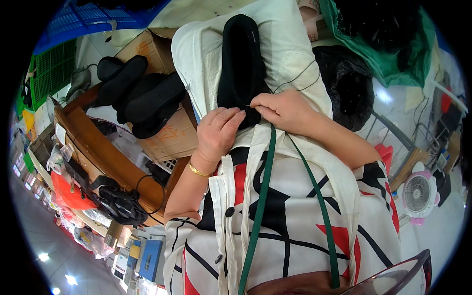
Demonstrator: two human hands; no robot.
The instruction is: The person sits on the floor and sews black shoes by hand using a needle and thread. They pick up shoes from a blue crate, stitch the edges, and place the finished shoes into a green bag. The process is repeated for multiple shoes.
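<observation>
A black cloth shoe (241,59) lies along my lap, its toe pointing away from me and its opening facing up. My left hand (219,130) is closed on the shoe's near end, thumb and fingers pinching the edge. Right beside it, my right hand (285,112) pinches a thin needle (247,104), its tip close to the left fingertips. A dark thread (300,74) loops out from the right hand over the white cloth (290,44) on my lap. The exact spot where the needle meets the shoe is too small to tell.
Several black shoes (147,93) are piled on a cardboard box (169,132) at the left, beside a brown wooden table (108,152). A black bag (344,88) and a green sack (413,64) stand at the right. A white fan (419,189) sits farther right.
</observation>
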